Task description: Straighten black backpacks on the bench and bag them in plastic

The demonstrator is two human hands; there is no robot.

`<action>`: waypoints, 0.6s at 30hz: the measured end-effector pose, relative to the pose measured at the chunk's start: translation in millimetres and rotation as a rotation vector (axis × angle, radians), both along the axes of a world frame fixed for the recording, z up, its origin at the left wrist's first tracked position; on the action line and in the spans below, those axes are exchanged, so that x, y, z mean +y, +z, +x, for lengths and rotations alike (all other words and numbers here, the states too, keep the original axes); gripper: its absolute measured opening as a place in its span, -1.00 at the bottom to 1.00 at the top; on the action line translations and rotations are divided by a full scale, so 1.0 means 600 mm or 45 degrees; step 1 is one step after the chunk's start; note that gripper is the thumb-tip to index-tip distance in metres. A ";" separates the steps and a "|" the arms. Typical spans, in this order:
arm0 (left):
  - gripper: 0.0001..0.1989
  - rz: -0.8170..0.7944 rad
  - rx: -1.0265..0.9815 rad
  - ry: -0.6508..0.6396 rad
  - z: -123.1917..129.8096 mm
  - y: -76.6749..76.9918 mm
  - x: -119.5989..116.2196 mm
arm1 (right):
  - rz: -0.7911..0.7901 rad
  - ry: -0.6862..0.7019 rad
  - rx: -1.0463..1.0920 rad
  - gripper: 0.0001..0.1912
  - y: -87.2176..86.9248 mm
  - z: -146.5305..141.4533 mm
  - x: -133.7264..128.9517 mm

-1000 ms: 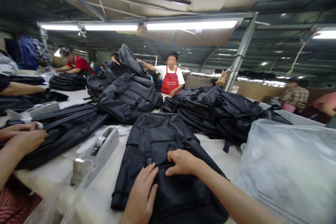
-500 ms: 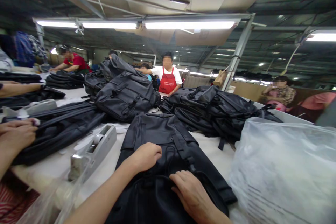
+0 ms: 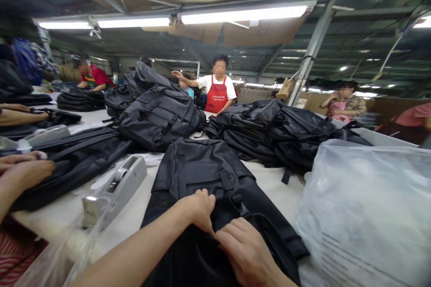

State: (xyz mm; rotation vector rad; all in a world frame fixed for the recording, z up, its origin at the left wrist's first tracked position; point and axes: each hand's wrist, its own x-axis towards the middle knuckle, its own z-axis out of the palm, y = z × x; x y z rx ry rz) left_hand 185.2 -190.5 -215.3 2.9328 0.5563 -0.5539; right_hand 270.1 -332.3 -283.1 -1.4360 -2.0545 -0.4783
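A black backpack lies flat on the table in front of me, its straps and buckles facing up. My left hand rests on its middle with the fingers bent and closed, thumb pointing down toward the front pocket's edge. Close beside it, my right hand is curled closed over that same edge, its fingertips nearly meeting the left thumb. Whatever small part lies between the fingertips is hidden.
Left of the backpack stands a grey tape dispenser. Black backpacks are piled behind it and at the right. A filled clear plastic bag bulges at the right. Co-workers' hands work at the left; a person in a red apron stands opposite.
My left hand has shifted right and slightly down, its thumb now beside my right hand's fingers. My right hand has curled more tightly at the pocket edge. The person opposite has raised an arm.
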 end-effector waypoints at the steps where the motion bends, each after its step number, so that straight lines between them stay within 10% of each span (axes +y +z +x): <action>1: -0.21 0.035 0.044 -0.061 0.006 -0.003 -0.005 | -0.015 0.022 -0.011 -0.75 0.006 -0.001 -0.003; 6: -0.30 0.215 0.106 -0.251 0.015 -0.016 -0.033 | -0.097 0.059 -0.048 -0.81 0.000 -0.001 -0.019; 12: -0.63 0.192 -0.210 -0.041 -0.016 -0.016 -0.031 | -0.313 -0.091 -0.067 -0.87 0.002 -0.007 -0.039; 18: -0.70 0.256 -0.750 0.154 -0.029 0.051 0.041 | -0.902 -0.365 -0.155 -0.81 0.066 -0.014 -0.029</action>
